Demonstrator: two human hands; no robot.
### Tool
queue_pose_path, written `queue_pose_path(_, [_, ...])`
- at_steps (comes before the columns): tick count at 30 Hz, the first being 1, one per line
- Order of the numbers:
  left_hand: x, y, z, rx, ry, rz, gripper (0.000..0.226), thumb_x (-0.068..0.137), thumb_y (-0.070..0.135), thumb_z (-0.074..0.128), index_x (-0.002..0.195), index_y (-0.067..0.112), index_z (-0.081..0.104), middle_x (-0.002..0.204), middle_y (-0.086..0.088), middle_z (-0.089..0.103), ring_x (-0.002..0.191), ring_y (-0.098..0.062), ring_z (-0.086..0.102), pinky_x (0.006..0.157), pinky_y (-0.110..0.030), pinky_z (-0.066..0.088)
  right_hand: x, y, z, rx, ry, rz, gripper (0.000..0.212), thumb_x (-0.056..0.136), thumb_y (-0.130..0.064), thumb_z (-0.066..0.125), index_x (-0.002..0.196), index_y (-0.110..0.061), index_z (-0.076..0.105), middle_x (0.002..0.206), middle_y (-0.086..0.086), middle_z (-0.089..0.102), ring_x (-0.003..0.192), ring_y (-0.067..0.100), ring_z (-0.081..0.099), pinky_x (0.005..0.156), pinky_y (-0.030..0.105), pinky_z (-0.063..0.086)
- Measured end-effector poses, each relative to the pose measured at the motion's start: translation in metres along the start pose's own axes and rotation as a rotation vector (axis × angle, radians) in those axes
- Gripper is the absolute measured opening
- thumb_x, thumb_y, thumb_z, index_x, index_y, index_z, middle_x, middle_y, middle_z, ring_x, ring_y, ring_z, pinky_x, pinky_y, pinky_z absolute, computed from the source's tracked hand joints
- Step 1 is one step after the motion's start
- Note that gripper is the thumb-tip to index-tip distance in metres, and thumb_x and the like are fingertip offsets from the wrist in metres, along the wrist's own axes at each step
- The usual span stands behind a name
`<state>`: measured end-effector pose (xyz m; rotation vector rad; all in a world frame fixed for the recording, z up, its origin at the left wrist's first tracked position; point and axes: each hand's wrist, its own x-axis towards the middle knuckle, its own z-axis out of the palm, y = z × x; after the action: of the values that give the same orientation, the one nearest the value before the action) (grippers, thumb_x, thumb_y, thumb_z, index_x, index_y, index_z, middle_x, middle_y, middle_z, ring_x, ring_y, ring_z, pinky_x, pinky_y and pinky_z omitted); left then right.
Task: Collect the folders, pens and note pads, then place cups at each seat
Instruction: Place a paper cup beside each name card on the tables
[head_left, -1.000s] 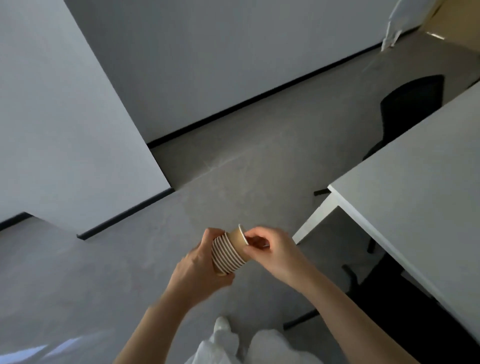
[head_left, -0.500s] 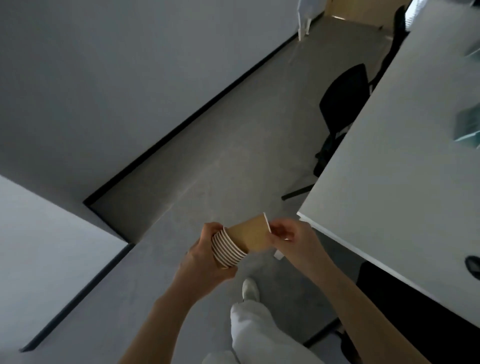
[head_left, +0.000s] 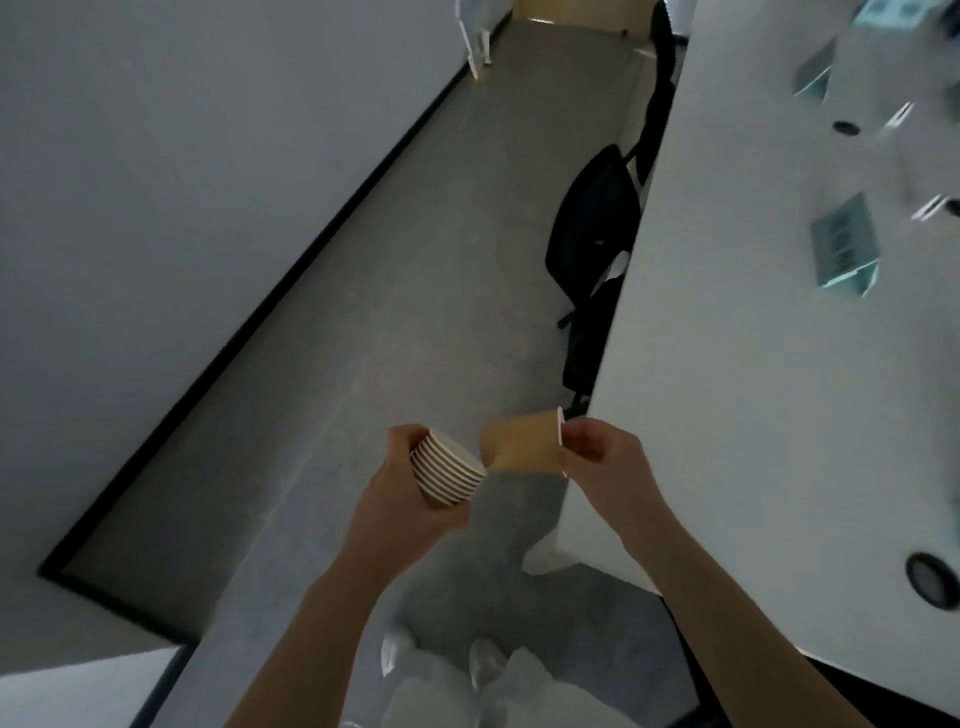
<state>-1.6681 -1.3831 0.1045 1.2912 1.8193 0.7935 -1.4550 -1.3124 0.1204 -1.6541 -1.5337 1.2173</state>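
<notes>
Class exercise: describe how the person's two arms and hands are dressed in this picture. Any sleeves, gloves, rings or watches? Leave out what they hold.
The left hand and right hand are both bare: no gloves, and no rings or watch can be seen. Both forearms are uncovered up to the bottom edge of the picture, so no sleeves show. Pale, whitish clothing appears lower down, between the arms.

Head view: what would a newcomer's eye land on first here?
At lower centre, the left hand holds a stack of paper cups, and the right hand pinches the rim of a single brown cup, clear of the stack. The white table fills the right side, a black chair beside it.
</notes>
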Motion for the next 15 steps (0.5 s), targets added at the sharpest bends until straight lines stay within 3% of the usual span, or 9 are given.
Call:
queue_pose_path(4, [0.064, 0.003, -0.009, 0.007, -0.07, 0.031, 0.08, 0.061, 0.027, 0.084, 0.121, 0.04, 0.033, 0.106, 0.004, 0.06, 0.086, -0.012, 0.064, 0.067, -0.034, 0.057, 0.047, -0.006, 0.008, -0.017, 0.078, 0.089, 0.02, 0.084, -0.01, 0.068, 0.104, -0.008, 0.069, 0.083, -0.004, 0.066, 0.08, 0.015, 0.064, 0.074, 0.026, 0.049])
queue_pose_path(10, [0.169, 0.006, -0.043, 0.063, -0.207, 0.116, 0.077, 0.063, 0.024, 0.086, 0.121, 0.036, 0.036, 0.102, 0.004, 0.061, 0.081, -0.011, 0.064, 0.058, -0.025, 0.053, 0.119, -0.023, 0.026, -0.081, 0.212, 0.216, 0.016, 0.084, -0.02, 0.067, 0.099, -0.017, 0.069, 0.094, 0.001, 0.07, 0.089, 0.018, 0.066, 0.084, 0.035, 0.054])
queue_pose_path(15, [0.256, 0.026, -0.062, 0.11, -0.325, 0.165, 0.073, 0.064, 0.024, 0.085, 0.118, 0.037, 0.038, 0.095, 0.003, 0.062, 0.074, -0.014, 0.065, 0.057, -0.033, 0.055, 0.166, -0.035, 0.027, -0.093, 0.349, 0.307, 0.02, 0.084, -0.018, 0.066, 0.104, -0.013, 0.068, 0.091, 0.0, 0.069, 0.09, 0.019, 0.066, 0.08, 0.03, 0.052])
